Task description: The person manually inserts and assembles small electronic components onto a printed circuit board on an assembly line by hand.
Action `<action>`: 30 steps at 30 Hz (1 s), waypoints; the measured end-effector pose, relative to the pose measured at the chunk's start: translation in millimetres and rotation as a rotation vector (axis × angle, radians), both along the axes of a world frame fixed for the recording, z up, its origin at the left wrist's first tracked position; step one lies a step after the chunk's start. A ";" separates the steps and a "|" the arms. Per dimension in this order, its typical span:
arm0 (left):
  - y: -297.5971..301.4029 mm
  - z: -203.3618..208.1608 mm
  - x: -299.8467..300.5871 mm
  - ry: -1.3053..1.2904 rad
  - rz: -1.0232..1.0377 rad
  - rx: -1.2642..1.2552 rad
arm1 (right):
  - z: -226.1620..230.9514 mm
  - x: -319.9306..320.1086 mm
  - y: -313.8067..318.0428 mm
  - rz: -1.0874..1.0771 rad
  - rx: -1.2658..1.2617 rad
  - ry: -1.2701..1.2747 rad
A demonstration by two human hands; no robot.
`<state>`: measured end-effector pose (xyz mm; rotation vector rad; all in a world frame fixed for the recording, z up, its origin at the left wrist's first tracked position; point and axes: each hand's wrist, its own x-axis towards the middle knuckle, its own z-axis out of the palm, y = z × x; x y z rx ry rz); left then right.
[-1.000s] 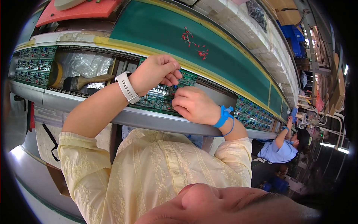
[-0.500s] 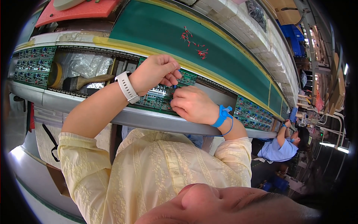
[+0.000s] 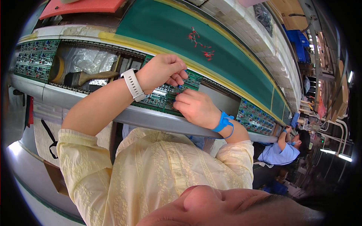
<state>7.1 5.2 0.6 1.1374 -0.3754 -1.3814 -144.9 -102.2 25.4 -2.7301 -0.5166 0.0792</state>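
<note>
A green circuit board (image 3: 162, 98) lies in the conveyor track in front of me, packed with small parts. My left hand (image 3: 162, 73), with a white watch on its wrist, hovers over the board's far part. Its thumb and forefinger are pressed together, and what they hold, if anything, is too small to make out. Below its fingers a small blue component (image 3: 180, 86) shows at the board. My right hand (image 3: 198, 107), with a blue wrist strap (image 3: 225, 121), rests low at the board's right part. Its fingers are curled down, and their tips hide whatever they pinch.
Red components (image 3: 208, 55) with thin leads lie scattered on the green mat (image 3: 162, 30) beyond the track. More boards (image 3: 36, 60) sit left and right (image 3: 254, 118). A wooden-handled brush (image 3: 90, 77) and clear plastic lie in the track. A co-worker (image 3: 281, 150) sits far right.
The view has shifted slightly. The blue speck at my left fingertips no longer shows, nor does the one by my right fingertips. Both hands stay over the same board.
</note>
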 end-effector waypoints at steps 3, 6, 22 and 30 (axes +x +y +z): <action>-0.4 -0.1 -0.2 -0.003 0.001 0.006 | -1.9 -0.1 1.5 0.010 -0.024 -0.033; -0.2 1.2 -0.5 0.004 0.000 0.012 | -4.0 -1.1 2.4 0.011 -0.034 -0.067; 1.4 6.5 3.1 0.031 0.004 -0.014 | 14.9 2.5 -7.5 -0.013 0.092 -0.059; 0.6 8.3 5.5 0.063 0.066 -0.013 | 7.9 -2.9 -1.7 -0.051 -0.070 -0.135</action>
